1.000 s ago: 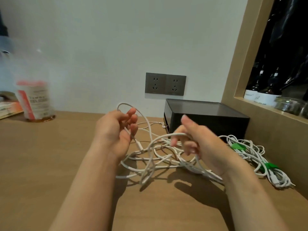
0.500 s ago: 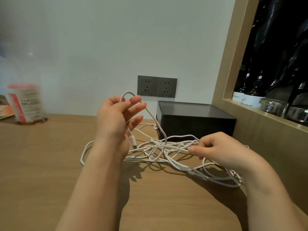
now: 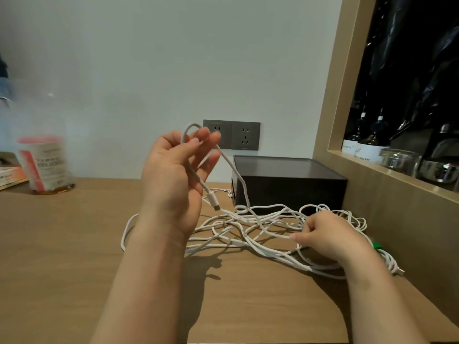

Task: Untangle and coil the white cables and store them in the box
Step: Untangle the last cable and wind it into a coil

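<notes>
White cables [image 3: 248, 227] tangled | left hand [image 3: 173, 175] grips plug end, now raised higher | right hand [image 3: 327, 234] lowered, pinching strand | untangling barely begun

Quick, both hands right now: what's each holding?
Left hand: raised, holding a white cable looped over its fingers.
Right hand: curled around strands of the cable tangle.

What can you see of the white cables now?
The white cables lie in a loose tangle on the wooden table, before the black box. One strand loops through the raised left hand's fingers, its plug hanging below the palm. The right hand pinches another strand. A green tie shows behind that wrist.
</notes>
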`<state>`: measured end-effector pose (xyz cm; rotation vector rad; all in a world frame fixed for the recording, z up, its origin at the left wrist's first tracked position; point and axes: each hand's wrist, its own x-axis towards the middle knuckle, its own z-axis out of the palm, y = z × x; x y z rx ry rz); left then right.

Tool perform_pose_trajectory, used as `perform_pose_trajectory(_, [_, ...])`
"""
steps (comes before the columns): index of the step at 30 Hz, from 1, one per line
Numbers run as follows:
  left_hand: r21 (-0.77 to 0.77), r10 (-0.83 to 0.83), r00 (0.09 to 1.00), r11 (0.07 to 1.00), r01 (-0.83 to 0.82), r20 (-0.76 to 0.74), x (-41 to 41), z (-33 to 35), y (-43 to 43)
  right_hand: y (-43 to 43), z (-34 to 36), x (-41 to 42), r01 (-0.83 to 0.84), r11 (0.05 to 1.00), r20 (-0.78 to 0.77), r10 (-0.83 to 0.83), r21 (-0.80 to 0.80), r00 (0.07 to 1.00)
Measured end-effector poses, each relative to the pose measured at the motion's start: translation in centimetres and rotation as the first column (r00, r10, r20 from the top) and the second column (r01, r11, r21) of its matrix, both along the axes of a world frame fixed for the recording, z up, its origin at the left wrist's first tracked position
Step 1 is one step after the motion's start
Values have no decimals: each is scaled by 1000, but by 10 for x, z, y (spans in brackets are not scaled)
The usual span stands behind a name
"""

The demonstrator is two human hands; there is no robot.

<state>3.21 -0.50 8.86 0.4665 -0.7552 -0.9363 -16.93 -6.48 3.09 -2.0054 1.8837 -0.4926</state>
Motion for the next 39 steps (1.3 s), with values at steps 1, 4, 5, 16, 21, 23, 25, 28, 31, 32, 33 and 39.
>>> perform_pose_trajectory(1, [45, -14, 999, 999, 12, 35, -2, -3, -2, 1, 0, 6, -13, 998, -26, 11, -58, 1000])
perform_pose_trajectory(4, [147, -53, 979, 989, 24, 198, -8, -10, -8, 6, 8, 24, -115, 968, 153, 151, -222, 977])
perform_pose_trajectory(5, [162, -66, 962, 986, 23, 265, -8, -12, -8, 8, 12, 30, -146, 954, 262, 216, -262, 941])
perform_pose_trajectory(16, [261, -152, 827, 965, 7, 541, -1, -17, -7, 18, 20, 46, -155, 966, 803, 257, -205, 537])
perform_pose_trajectory(21, [320, -68, 742, 925, -203, 667, -7, -27, -17, 22, 27, 46, -48, 965, 872, 254, -258, 419])
perform_pose_trajectory(23, [364, -74, 791, 911, -194, 608, -11, -28, -20, 23, 27, 48, -33, 955, 850, 277, -294, 447])
perform_pose_trajectory(25, [408, -99, 913, 909, -79, 396, -13, -27, -21, 21, 24, 50, -21, 946, 807, 288, -324, 516])
perform_pose_trajectory(28, [418, -128, 990, 904, 94, 54, -12, -24, -23, 18, 20, 52, -8, 943, 777, 278, -332, 565])
perform_pose_trajectory(31, [380, -116, 993, 919, 101, 16, -12, -25, -26, 18, 20, 53, -4, 947, 790, 269, -321, 552])
perform_pose_trajectory(32, [377, -106, 993, 923, 81, 45, -12, -26, -28, 19, 21, 54, -1, 947, 795, 270, -322, 543])
perform_pose_trajectory(33, [383, -100, 991, 922, 61, 83, -12, -28, -30, 19, 21, 53, 7, 945, 804, 274, -326, 527])
perform_pose_trajectory(39, [495, -69, 926, 858, -135, 371, -4, -39, -33, 22, 25, 52, 104, 903, 831, 332, -417, 445])
